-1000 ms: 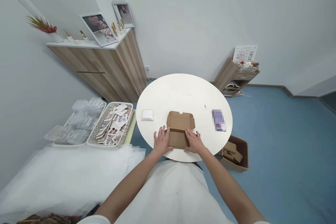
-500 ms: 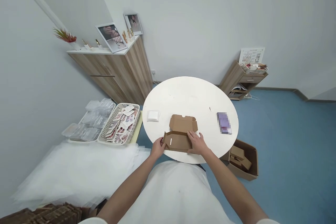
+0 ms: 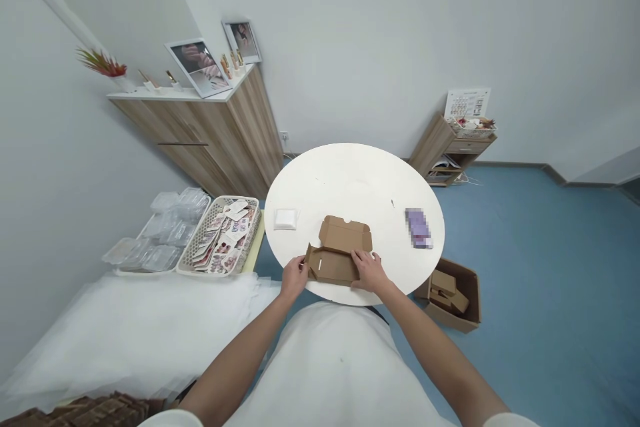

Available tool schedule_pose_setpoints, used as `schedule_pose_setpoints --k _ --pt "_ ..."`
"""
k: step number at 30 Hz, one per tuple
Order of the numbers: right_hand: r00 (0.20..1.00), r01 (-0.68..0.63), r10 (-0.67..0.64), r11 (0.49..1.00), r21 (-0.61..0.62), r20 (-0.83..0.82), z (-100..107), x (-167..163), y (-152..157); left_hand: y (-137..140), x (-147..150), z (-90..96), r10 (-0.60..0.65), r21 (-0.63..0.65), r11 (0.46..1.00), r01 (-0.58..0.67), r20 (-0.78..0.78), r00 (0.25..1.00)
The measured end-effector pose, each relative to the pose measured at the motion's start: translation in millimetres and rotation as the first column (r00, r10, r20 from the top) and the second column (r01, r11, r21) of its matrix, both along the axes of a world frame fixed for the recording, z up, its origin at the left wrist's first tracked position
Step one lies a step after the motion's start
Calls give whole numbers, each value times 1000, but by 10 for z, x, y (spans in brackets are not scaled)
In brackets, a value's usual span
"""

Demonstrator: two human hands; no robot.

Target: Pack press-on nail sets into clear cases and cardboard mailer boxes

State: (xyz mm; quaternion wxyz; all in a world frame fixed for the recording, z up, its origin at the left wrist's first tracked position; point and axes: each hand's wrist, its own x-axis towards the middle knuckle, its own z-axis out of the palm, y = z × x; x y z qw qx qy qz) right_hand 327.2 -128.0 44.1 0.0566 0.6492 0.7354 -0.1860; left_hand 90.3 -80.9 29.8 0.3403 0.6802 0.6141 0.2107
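A brown cardboard box (image 3: 332, 265) lies near the front edge of the round white table (image 3: 350, 177), its lid laid back away from me and its left side standing up. My left hand (image 3: 294, 276) pinches that left side at its outer edge. Across the right end of the box lies my right hand (image 3: 369, 271), its fingers stretched over the inside. To the left on the table is a small white packet (image 3: 285, 219). A purple item (image 3: 418, 227), blurred into blocks, lies on the right.
A cardboard carton (image 3: 467, 310) with folded boxes stands on the floor at the right. To the left are a basket of printed cards (image 3: 183, 265), clear plastic boxes (image 3: 163, 258) and white sheets (image 3: 125, 320). A wooden cabinet (image 3: 250, 127) stands behind.
The whole view has shifted slightly, so the table and box appear a little farther left. Both hands keep nearly the same places on the box.
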Motion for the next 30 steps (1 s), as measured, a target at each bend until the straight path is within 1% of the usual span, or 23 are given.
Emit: schedule_pose_setpoints --k 2,5,7,11,15,16,18,22,24,25,26,28,30 --pt "1000 8 -8 1000 -2 13 18 -16 12 -32 2 29 -27 17 999 27 -5 1000" --pt "999 12 -12 1000 -9 29 49 -63 32 -86 43 82 -118 60 991 117 16 993" --pt "1000 -6 6 1000 -1 22 59 -109 41 -108 94 111 -143 54 989 140 50 988" --pt "1000 3 -4 999 45 13 30 -207 30 -118 170 102 -74 8 997 74 75 994" --pt "999 39 -40 998 47 22 -21 -242 0 -106 133 6 -121 54 991 118 53 991" --pt "999 45 -46 998 47 18 -29 -241 -6 -96 115 -23 -114 69 991 111 40 993" --pt "999 52 -52 998 46 3 -37 -232 -12 -64 84 -81 -56 75 996 54 23 998" --pt "998 63 -62 997 44 -16 -33 -219 -13 32 65 -181 107 0 994 -107 27 994" --pt "998 63 -62 997 38 -14 -30 -218 -13 72 73 -218 178 -73 982 -175 41 983" --pt "998 62 -61 997 35 -12 -30 -218 -14 85 80 -232 196 -127 974 -188 55 979" --pt "998 62 -62 997 34 -12 -30 -219 -15 92 89 -242 193 -185 967 -177 74 978" --pt "998 60 -60 998 30 -14 -32 -218 -17 92 112 -247 136 -265 959 -104 107 985" --pt "999 44 -44 999 20 -15 -33 -216 -19 78 141 -233 49 -264 964 -21 99 994"
